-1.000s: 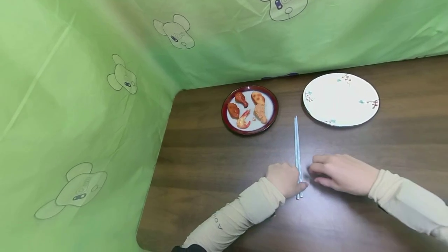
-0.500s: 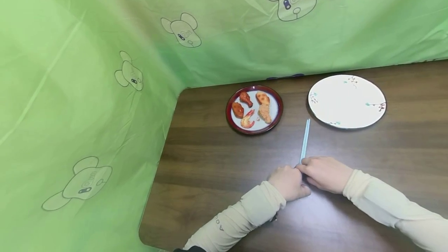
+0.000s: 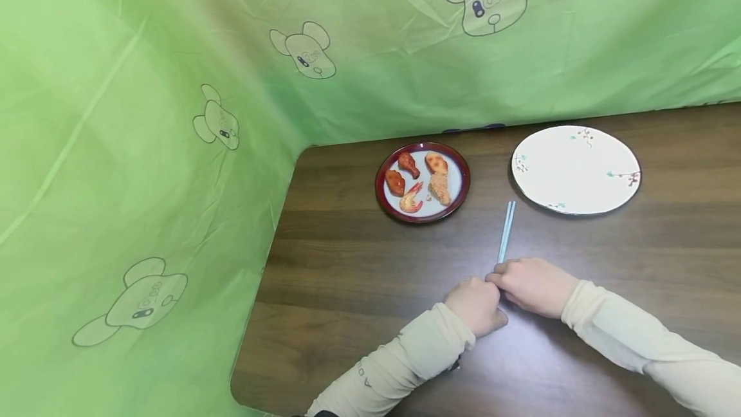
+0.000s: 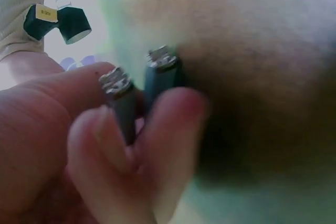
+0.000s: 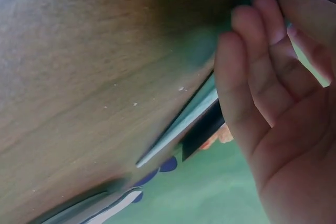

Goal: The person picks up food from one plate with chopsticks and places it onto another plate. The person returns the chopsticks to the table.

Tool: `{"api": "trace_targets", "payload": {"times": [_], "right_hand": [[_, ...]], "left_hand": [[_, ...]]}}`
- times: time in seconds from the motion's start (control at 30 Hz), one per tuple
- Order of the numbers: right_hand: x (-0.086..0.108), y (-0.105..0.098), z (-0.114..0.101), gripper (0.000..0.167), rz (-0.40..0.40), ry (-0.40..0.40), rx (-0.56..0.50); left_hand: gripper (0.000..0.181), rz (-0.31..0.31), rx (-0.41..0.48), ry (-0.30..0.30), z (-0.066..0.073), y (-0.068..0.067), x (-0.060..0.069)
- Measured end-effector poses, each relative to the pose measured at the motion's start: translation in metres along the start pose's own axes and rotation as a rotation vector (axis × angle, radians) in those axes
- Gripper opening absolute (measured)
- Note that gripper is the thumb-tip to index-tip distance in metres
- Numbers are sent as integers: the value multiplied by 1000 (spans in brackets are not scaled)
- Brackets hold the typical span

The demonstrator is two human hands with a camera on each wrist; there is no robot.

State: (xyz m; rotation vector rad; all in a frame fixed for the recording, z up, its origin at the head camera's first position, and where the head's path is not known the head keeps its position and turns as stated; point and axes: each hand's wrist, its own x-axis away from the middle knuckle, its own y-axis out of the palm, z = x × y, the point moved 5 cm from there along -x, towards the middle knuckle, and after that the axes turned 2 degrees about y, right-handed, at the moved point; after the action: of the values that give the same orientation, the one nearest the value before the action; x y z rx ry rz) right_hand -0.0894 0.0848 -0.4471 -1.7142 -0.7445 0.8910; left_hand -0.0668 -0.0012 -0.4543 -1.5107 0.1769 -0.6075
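Observation:
A pair of light blue chopsticks (image 3: 506, 233) lies between both hands, far tips pointing toward the oval plate. My left hand (image 3: 476, 306) grips them near their thick ends. In the left wrist view, two silver-capped ends (image 4: 161, 59) stick out between the thumb and fingers. Right beside it, my right hand (image 3: 535, 287) pinches the chopsticks farther along, its fingertips meeting the left hand. Through the right wrist view, the thin part of the chopsticks (image 5: 178, 129) extends past the right hand's fingers (image 5: 231, 72). The middle of the pair is hidden by the hands.
On the brown wooden table (image 3: 347, 288), a red-rimmed plate (image 3: 379, 185) holds drumsticks, a shrimp and other food pieces at the back. To its right stands a white oval plate (image 3: 573, 169) with floral marks. Green cloth (image 3: 370, 101) hangs behind and at the left.
The right hand has moved left from beside the chopsticks and taken hold of them next to the left hand. The chopsticks' far tips have swung right and come closer together.

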Motion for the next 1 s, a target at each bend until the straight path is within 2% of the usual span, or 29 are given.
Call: {"api": "trace_targets", "payload": {"times": [0.1, 0.17, 0.23, 0.3, 0.37, 0.43, 0.5, 0.53, 0.6, 0.63, 0.7, 0.77, 0.83, 0.87, 1.0], "right_hand": [[1, -1, -1, 19, 56, -33, 15], [2, -4, -3, 18, 132, -64, 35], [1, -10, -5, 16, 221, -97, 73], [1, -20, -7, 13, 294, -129, 120], [0, -33, -7, 5, 360, -139, 155], [1, -50, -5, 19, 423, -127, 157], [1, -71, -1, 36, 511, -90, 111], [1, -82, 2, 44, 558, -72, 79], [2, -102, 6, 46, 627, -35, -16], [2, -111, 9, 39, 635, 10, -80], [3, -124, 15, 29, 593, 140, -200], [6, -131, 21, 31, 509, 297, -297], [10, -133, 25, 41, 413, 446, -351], [10, -134, 26, 46, 384, 476, -356], [10, -137, 28, 51, 347, 460, -312]], "left_hand": [[22, 37, 31, 22, -1, -3, 3], [27, 73, 66, 46, -2, -10, 6], [31, 103, 113, 71, -2, -22, 9], [33, 94, 212, 77, -4, -36, 12], [33, 51, 378, 72, -7, -52, 17], [35, 8, 593, 45, -12, -68, 23], [36, -7, 823, 16, -21, -80, 28], [36, 5, 924, -5, -28, -85, 29], [38, 72, 1075, -48, -47, -91, 29], [36, 113, 1138, -76, -58, -91, 28], [32, 216, 1223, -154, -85, -87, 22], [26, 331, 1287, -250, -113, -76, 15], [22, 437, 1364, -362, -140, -61, 8], [23, 492, 1396, -414, -152, -52, 5], [33, 679, 1490, -579, -189, -21, -3]]}}
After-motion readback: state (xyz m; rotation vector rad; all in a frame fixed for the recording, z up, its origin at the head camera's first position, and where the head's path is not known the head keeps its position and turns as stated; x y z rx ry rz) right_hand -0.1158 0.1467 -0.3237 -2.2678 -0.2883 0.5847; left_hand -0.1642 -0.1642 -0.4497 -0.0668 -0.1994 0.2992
